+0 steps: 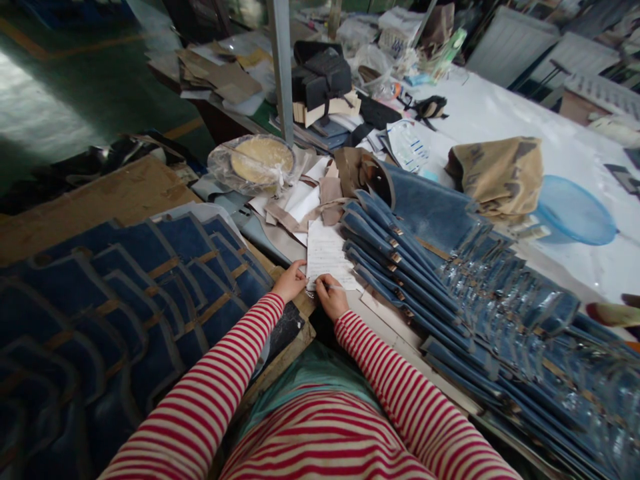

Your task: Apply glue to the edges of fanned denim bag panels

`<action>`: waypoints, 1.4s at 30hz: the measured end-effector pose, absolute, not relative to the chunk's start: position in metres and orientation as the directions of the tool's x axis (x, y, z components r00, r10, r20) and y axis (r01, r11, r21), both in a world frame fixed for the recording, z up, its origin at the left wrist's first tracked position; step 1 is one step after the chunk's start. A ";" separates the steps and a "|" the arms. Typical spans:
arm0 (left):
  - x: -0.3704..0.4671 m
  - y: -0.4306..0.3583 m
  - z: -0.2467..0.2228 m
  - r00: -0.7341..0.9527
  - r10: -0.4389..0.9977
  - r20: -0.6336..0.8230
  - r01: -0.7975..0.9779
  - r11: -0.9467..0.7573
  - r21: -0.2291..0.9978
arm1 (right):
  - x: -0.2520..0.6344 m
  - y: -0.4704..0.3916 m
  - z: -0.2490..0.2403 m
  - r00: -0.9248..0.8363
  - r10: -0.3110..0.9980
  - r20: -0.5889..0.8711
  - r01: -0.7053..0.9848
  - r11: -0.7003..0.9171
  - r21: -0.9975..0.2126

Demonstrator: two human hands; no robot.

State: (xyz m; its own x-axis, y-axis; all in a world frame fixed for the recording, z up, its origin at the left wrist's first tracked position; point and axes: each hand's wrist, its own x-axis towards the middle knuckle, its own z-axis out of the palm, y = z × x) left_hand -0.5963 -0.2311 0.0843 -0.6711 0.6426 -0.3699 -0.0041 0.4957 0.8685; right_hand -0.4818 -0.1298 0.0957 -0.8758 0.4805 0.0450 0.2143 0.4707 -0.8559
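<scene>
A sheet of white paper (327, 257) with lines of handwriting lies in front of me at the middle of the table. My left hand (291, 283) is at its lower left edge, fingers curled and closed on the paper's border. In my right hand (331, 295) is a thin, pale pen (338, 287), its tip end hidden by the fingers, over the lower part of the sheet. Blue leather pieces (395, 267) with grey edges stand in an overlapping row just right of the paper. Paper and leather scraps (303, 203) lie beyond it.
More blue panels (150, 273) overlap on the left, beside brown cardboard (95, 200). A plastic-wrapped bowl of yellowish paste (263, 159) stands ahead, near a metal post (281, 73). Further right are a brown cloth (500, 175) and a blue basin (575, 210).
</scene>
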 end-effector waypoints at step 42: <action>-0.596 -0.230 0.090 -0.671 0.642 -0.372 0.022 0.518 0.855 | -0.477 -0.126 0.098 -0.875 0.484 0.008 0.233 0.435 -0.870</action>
